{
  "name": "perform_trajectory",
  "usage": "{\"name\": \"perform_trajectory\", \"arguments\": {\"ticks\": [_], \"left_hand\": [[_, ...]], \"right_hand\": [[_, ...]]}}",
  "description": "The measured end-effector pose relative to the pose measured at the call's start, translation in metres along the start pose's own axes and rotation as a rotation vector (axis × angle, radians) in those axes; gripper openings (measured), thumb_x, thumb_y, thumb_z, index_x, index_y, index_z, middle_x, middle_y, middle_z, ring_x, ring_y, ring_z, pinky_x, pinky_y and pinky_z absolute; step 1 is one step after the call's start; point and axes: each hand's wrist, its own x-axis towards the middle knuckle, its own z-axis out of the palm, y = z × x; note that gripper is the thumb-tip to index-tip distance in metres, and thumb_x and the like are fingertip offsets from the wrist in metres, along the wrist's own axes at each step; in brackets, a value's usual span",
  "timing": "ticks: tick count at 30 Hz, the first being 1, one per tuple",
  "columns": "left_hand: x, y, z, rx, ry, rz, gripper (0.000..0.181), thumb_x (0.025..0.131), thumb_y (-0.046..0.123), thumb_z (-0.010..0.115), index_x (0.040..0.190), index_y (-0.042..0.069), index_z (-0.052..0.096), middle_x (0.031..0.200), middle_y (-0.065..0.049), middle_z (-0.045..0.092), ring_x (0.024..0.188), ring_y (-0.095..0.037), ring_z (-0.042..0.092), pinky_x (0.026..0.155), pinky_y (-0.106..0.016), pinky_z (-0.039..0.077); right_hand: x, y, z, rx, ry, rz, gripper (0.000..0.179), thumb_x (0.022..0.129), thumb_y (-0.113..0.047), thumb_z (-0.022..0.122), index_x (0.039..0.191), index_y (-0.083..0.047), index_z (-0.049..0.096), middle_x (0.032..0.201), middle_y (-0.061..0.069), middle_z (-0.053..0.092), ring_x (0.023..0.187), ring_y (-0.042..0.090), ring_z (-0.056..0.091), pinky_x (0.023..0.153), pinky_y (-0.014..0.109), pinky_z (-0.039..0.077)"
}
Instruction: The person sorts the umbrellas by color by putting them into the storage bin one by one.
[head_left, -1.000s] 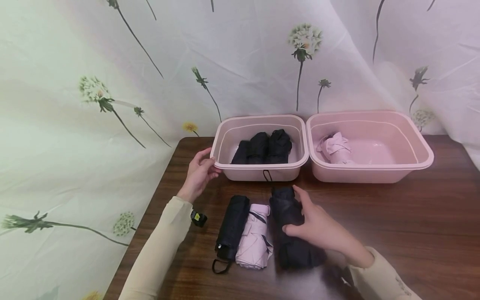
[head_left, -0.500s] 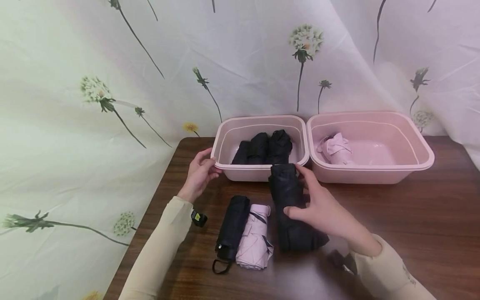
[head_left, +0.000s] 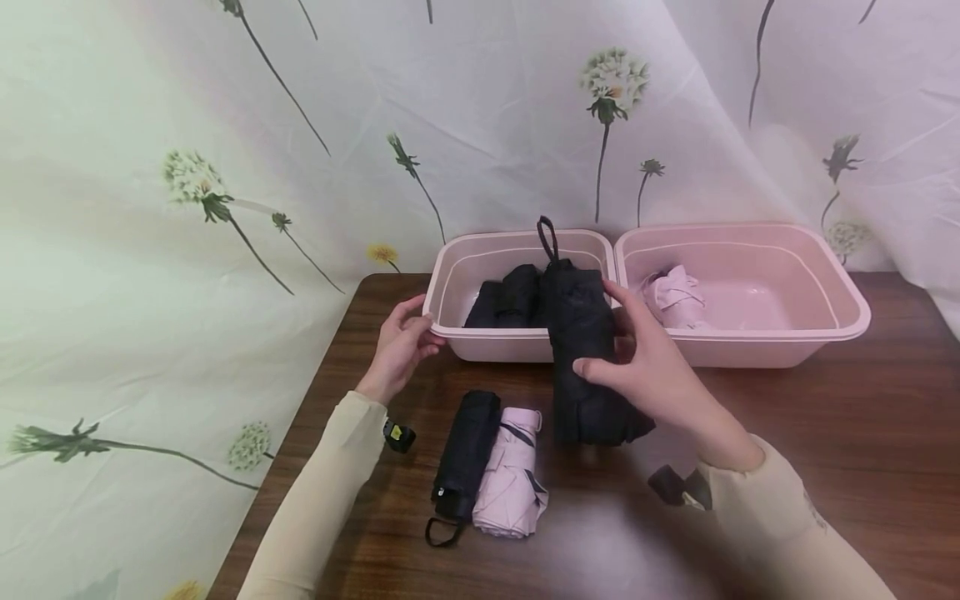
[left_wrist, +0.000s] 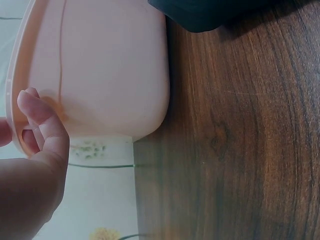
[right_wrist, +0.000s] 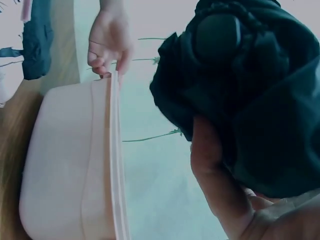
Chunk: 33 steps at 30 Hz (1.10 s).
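Note:
My right hand [head_left: 656, 367] grips a folded black umbrella [head_left: 585, 358] by its side, raised over the front rim of the left pink basin [head_left: 495, 343]. Its wrist loop stands up at the far end. In the right wrist view the umbrella [right_wrist: 260, 110] fills the right side, thumb against its cloth. My left hand [head_left: 401, 346] pinches the left basin's near left corner, and the left wrist view shows its fingers [left_wrist: 47, 117] at the rim. Inside that basin lie black folded umbrellas [head_left: 517, 296], partly hidden behind the held one.
Side by side on the brown table [head_left: 825, 467] lie another black umbrella [head_left: 467, 454] and a pale pink umbrella [head_left: 512, 475]. The right pink basin [head_left: 750, 348] holds one pale pink umbrella [head_left: 677, 298]. A flower-print cloth [head_left: 495, 125] hangs behind.
My right hand has lifted the black umbrella off the table and moved it forward, up to the left basin's rim. My left hand has stayed at the basin's corner.

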Motion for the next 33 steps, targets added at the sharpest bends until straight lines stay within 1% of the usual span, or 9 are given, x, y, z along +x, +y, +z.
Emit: {"name": "perform_trajectory", "arguments": {"ticks": [6, 9, 14, 17, 20, 23, 26, 30, 33], "left_hand": [[0.0, 0.001, 0.0, 0.01, -0.008, -0.01, 0.047, 0.099, 0.009, 0.049, 0.143, 0.015, 0.036, 0.093, -0.004, 0.062, 0.067, -0.01, 0.063, 0.059, -0.02, 0.054], [0.0, 0.001, 0.0, 0.015, -0.007, -0.007, 0.047, 0.098, 0.01, 0.05, 0.143, 0.015, 0.036, 0.093, -0.003, 0.062, 0.068, -0.01, 0.063, 0.059, -0.02, 0.054], [0.001, 0.0, 0.001, 0.013, -0.003, -0.004, 0.048, 0.098, 0.009, 0.05, 0.143, 0.015, 0.036, 0.094, -0.004, 0.061, 0.067, -0.01, 0.063, 0.059, -0.02, 0.054], [0.001, 0.0, 0.001, 0.011, -0.002, -0.005, 0.047, 0.098, 0.009, 0.05, 0.143, 0.015, 0.037, 0.096, -0.008, 0.06, 0.066, -0.01, 0.063, 0.058, -0.02, 0.054], [0.001, -0.001, 0.0, 0.01, 0.001, -0.004, 0.046, 0.098, 0.01, 0.05, 0.142, 0.015, 0.038, 0.098, -0.01, 0.059, 0.066, -0.01, 0.063, 0.058, -0.02, 0.053], [0.001, -0.001, 0.0, 0.008, 0.0, -0.004, 0.046, 0.099, 0.009, 0.05, 0.142, 0.015, 0.037, 0.094, -0.006, 0.06, 0.066, -0.01, 0.063, 0.059, -0.02, 0.053], [0.0, -0.001, 0.0, 0.01, -0.002, -0.003, 0.047, 0.099, 0.009, 0.05, 0.144, 0.014, 0.036, 0.09, -0.002, 0.061, 0.066, -0.009, 0.062, 0.059, -0.019, 0.053], [0.0, -0.001, 0.0, 0.011, 0.003, -0.001, 0.046, 0.099, 0.009, 0.05, 0.143, 0.015, 0.037, 0.09, -0.001, 0.061, 0.066, -0.01, 0.063, 0.059, -0.02, 0.054], [0.0, -0.001, 0.0, 0.009, 0.007, 0.001, 0.046, 0.099, 0.009, 0.05, 0.142, 0.015, 0.038, 0.09, -0.002, 0.061, 0.066, -0.01, 0.063, 0.059, -0.02, 0.054]], "right_hand": [[0.012, -0.009, -0.008, 0.11, 0.021, 0.017, 0.08, 0.083, -0.014, 0.07, 0.148, -0.005, 0.024, 0.144, 0.017, 0.046, 0.125, 0.03, 0.05, 0.112, 0.05, 0.036], [0.018, -0.012, -0.01, 0.169, 0.039, 0.01, 0.074, 0.083, -0.011, 0.07, 0.143, -0.002, 0.027, 0.142, 0.015, 0.048, 0.123, 0.028, 0.052, 0.111, 0.046, 0.039], [0.029, -0.014, -0.014, 0.169, 0.114, -0.011, 0.072, 0.083, -0.012, 0.069, 0.143, -0.002, 0.03, 0.144, 0.014, 0.043, 0.132, 0.026, 0.044, 0.114, 0.044, 0.034], [0.035, -0.015, -0.016, 0.164, 0.148, -0.009, 0.072, 0.083, -0.012, 0.07, 0.144, -0.006, 0.032, 0.139, 0.014, 0.046, 0.125, 0.026, 0.048, 0.107, 0.039, 0.04], [0.043, -0.015, -0.018, 0.175, 0.154, 0.013, 0.073, 0.083, -0.015, 0.07, 0.146, -0.012, 0.033, 0.136, 0.013, 0.049, 0.119, 0.026, 0.051, 0.103, 0.037, 0.042], [0.049, -0.014, -0.019, 0.191, 0.15, 0.057, 0.074, 0.085, -0.02, 0.069, 0.148, -0.019, 0.032, 0.139, 0.012, 0.048, 0.121, 0.028, 0.05, 0.105, 0.043, 0.042], [0.057, -0.013, -0.018, 0.208, 0.156, 0.089, 0.074, 0.086, -0.024, 0.069, 0.149, -0.023, 0.031, 0.137, 0.013, 0.05, 0.117, 0.026, 0.051, 0.102, 0.042, 0.046], [0.067, -0.011, -0.015, 0.213, 0.171, 0.095, 0.074, 0.086, -0.025, 0.068, 0.149, -0.022, 0.031, 0.127, 0.014, 0.054, 0.107, 0.021, 0.054, 0.088, 0.03, 0.051], [0.075, -0.009, -0.013, 0.186, 0.191, 0.104, 0.077, 0.085, -0.027, 0.068, 0.151, -0.02, 0.029, 0.127, 0.015, 0.052, 0.108, 0.021, 0.053, 0.087, 0.028, 0.049]]}}
